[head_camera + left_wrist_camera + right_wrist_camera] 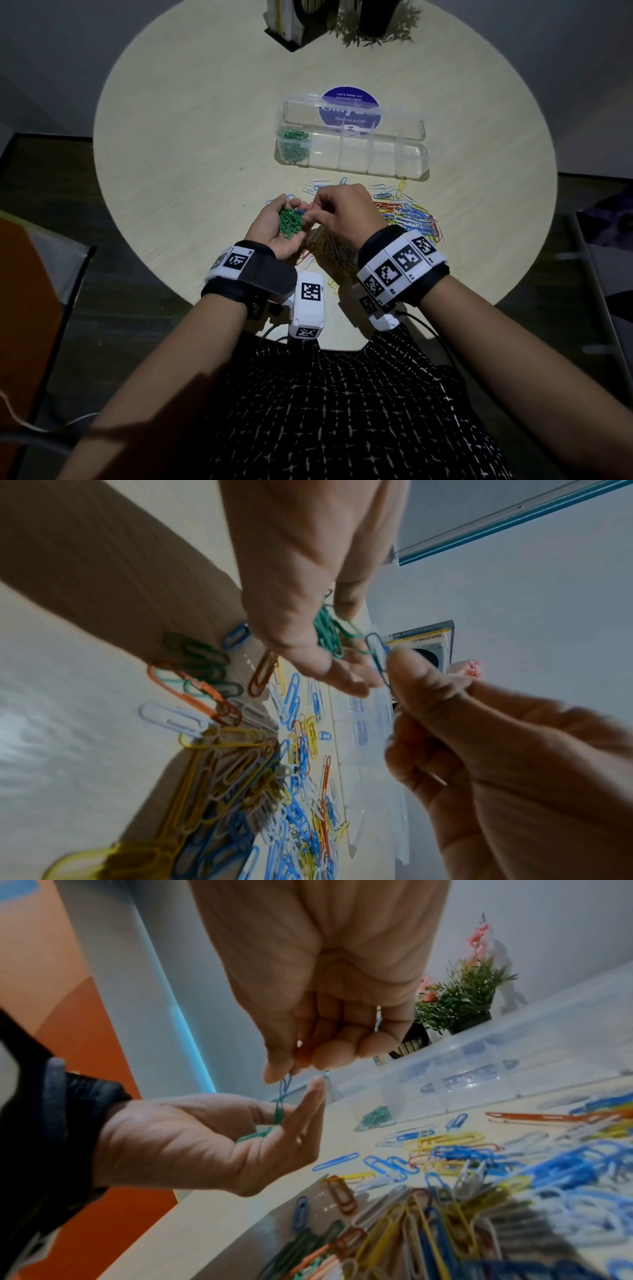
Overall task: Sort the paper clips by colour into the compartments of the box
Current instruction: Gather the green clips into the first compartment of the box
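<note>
My left hand (270, 224) lies palm up over the table with a small heap of green paper clips (290, 222) in its palm; its fingers (308, 1118) are nearly straight. Just above those fingers, my right hand (339, 212) pinches a blue paper clip (377, 653) between thumb and forefinger. The blue clip (284, 1085) is hooked to a green clip (279, 1112) hanging from it. The clear compartment box (421, 171) stands open behind the hands. Green clips (294, 145) fill its leftmost compartment; the others look empty. A mixed pile of clips (411, 216) lies under and right of my right hand.
The round pale table (171, 154) carries a purple round sticker (349, 106) seen through the box lid. A book holder (287, 20) and a potted plant (376, 20) stand at the far edge. Chairs flank the table. Loose clips (317, 183) lie before the box.
</note>
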